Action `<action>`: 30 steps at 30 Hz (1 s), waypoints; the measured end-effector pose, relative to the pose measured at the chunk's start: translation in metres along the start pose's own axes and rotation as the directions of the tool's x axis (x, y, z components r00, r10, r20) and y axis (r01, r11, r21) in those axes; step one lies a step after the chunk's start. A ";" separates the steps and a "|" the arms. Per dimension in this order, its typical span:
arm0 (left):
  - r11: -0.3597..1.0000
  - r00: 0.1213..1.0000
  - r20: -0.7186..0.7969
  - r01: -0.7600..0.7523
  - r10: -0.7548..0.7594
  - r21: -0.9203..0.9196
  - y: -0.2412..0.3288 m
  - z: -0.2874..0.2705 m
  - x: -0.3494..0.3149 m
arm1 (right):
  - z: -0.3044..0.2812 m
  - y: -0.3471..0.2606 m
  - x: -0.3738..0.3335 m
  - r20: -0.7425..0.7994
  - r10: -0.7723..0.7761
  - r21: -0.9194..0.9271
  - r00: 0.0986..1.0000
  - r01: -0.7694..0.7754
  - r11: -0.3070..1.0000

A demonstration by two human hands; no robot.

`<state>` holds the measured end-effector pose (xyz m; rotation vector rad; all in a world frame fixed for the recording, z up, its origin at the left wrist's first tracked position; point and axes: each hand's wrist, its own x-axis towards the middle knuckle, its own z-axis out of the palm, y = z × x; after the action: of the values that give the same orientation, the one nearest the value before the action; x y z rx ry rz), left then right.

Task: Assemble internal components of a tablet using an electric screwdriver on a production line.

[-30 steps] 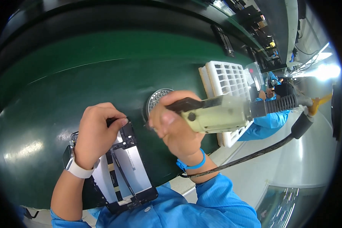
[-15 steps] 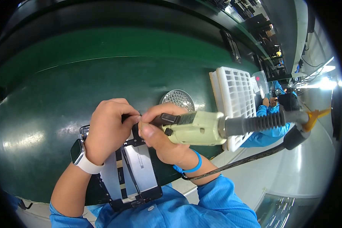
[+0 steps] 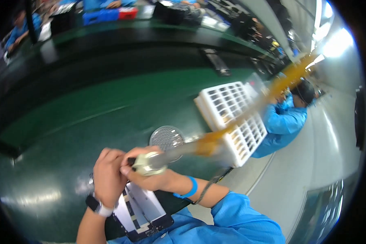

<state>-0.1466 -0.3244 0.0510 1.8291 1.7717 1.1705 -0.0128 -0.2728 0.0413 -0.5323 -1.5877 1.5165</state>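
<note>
An opened tablet-like device [image 3: 151, 200] with pale silver panels and a black frame lies at the table's near edge, under my hands. My right hand [image 3: 153, 179] is wrapped round a pale green electric screwdriver [image 3: 148, 163], seen nearly end-on, its tip hidden. Against the right fingers, over the device's far end, my left hand [image 3: 109, 175] is closed, fingertips pressed together. What those fingertips hold, if anything, is hidden. A round shallow metal dish [image 3: 166, 137] with a studded or perforated bottom sits just beyond the right hand.
A white compartment tray [image 3: 236, 122] stands to the right, stacked on another layer. A blurred yellow strap [image 3: 286, 83] and the tool's hanging line cross in front of it. A person in blue [image 3: 282, 120] sits beyond. Shelves with parts line the far side.
The view has tilted upward, showing more of the far benches. The screwdriver has swung from lying sideways to nearly end-on, its hanging line blurred. Both hands stay together over the device.
</note>
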 end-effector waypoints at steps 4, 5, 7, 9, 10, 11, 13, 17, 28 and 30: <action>0.966 0.990 0.071 -0.138 0.125 0.219 0.022 0.009 -0.052 | -0.015 -0.008 -0.003 -0.051 0.024 0.113 0.998 -0.018 0.993; 0.966 0.978 0.188 -0.130 0.088 0.222 0.028 0.005 -0.075 | -0.017 -0.011 0.003 -0.057 -0.015 0.122 0.998 0.022 0.992; 0.996 0.826 0.560 -0.084 0.059 0.019 0.072 -0.001 -0.096 | -0.026 -0.020 0.010 -0.181 -0.030 0.105 0.983 0.050 0.993; 0.975 0.821 0.559 -0.201 0.115 0.095 0.081 0.004 -0.118 | -0.038 -0.038 0.018 -0.225 -0.017 0.129 0.974 0.047 0.990; 0.942 0.821 0.554 -0.282 0.138 0.183 0.083 0.003 -0.124 | -0.041 -0.041 0.020 -0.246 0.029 0.126 0.969 0.002 0.992; 0.941 0.830 0.545 -0.267 0.114 0.210 0.078 0.000 -0.126 | -0.044 -0.042 0.022 -0.256 0.076 0.129 0.964 -0.044 0.991; 0.906 0.833 0.553 -0.219 -0.020 0.363 0.071 -0.010 -0.138 | -0.062 -0.031 0.019 -0.242 -0.182 -0.158 0.953 0.146 0.977; 0.757 0.899 0.404 -0.146 -0.167 0.637 0.030 -0.070 -0.131 | -0.096 -0.022 0.002 -0.236 -0.202 -0.265 0.951 0.137 0.954; 0.590 0.971 -0.025 0.166 -0.240 0.790 -0.066 -0.175 -0.188 | -0.124 -0.016 0.008 -0.359 -0.131 -0.117 0.924 0.094 0.989; 0.558 0.959 -0.062 0.213 -0.276 0.802 -0.060 -0.169 -0.200 | -0.134 -0.010 0.005 -0.349 -0.111 -0.145 0.931 0.063 0.987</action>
<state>-0.2884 -0.5522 0.0449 1.8678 2.6738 0.1220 0.0942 -0.1922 0.0390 -0.7554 -1.4108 1.1748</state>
